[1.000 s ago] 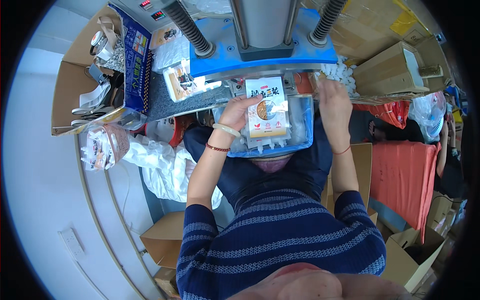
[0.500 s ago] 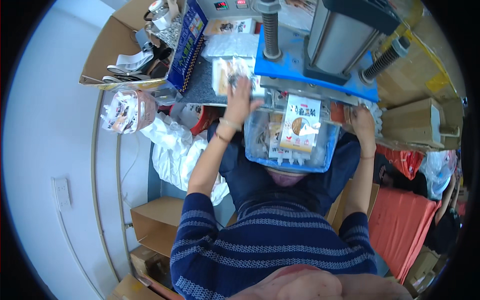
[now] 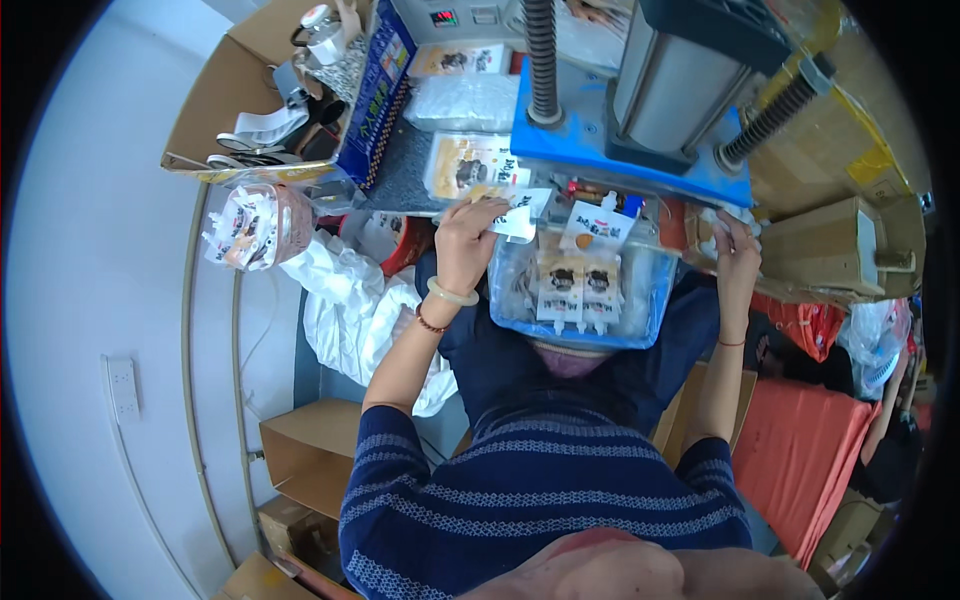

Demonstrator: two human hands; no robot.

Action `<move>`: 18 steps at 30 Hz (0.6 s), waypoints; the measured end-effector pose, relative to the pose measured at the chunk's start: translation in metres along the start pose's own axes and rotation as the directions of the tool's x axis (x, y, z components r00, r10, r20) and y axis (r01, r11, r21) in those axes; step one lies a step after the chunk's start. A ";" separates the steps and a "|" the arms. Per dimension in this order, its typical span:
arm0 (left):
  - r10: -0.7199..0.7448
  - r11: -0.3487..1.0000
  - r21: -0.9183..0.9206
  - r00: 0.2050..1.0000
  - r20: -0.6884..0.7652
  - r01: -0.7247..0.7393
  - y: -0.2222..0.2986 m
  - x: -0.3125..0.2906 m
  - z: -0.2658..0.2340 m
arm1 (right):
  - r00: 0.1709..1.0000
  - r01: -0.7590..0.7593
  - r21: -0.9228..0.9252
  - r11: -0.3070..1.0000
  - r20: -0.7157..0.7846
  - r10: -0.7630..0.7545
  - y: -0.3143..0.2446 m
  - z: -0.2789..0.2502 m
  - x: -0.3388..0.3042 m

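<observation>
My left hand is closed on a white and tan printed pouch at the bench's front edge. Just behind it lies a stack of similar pouches. Over on the right, my right hand has its fingertips bent down among small white pieces, perhaps spout caps; whether it grips one is hidden. Between the hands, a spout pouch shows foreshortened below the press, spout toward the machine. Beneath it, a blue-lined bin on my lap holds several spout pouches, spouts toward me.
A clear bag lies behind the pouch stack. To the left are an open carton of tools and a tub of pouches. Cardboard boxes crowd the right. White sheeting hangs beside my left leg.
My left hand has come off the stack toward me, now with a pouch. The pouch below the press has tipped, baring its spout. The press's spring rods have risen. My right hand shifted slightly.
</observation>
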State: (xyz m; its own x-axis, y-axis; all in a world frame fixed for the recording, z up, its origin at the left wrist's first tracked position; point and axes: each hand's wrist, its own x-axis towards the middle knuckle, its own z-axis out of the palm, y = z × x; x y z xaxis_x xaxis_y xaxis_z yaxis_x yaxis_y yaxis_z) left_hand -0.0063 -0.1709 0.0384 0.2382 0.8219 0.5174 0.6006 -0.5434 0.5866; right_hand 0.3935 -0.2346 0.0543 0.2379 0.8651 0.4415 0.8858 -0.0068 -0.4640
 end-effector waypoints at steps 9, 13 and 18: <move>-0.368 0.696 -0.500 0.855 0.366 0.515 0.054 -0.012 0.025 | 0.962 -0.165 0.655 0.737 0.273 -0.027 -0.132 -0.002 -0.042; -0.337 0.691 -0.484 0.832 0.441 0.537 0.073 -0.015 0.025 | 0.978 0.158 0.606 0.780 0.012 -0.208 -0.147 -0.015 -0.014; -0.263 0.696 -0.388 0.718 0.645 0.604 0.074 -0.006 0.018 | 0.910 0.253 0.505 0.825 0.164 -0.380 -0.130 -0.012 -0.006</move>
State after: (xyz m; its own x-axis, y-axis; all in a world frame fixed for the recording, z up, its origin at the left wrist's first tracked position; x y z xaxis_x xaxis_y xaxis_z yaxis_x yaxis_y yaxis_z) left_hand 0.0503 -0.2128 0.0671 0.5049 0.8431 -0.1850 0.2654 0.0523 0.9627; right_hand 0.2814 -0.2448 0.1210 -0.1858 0.8725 0.4519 0.5896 0.4669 -0.6591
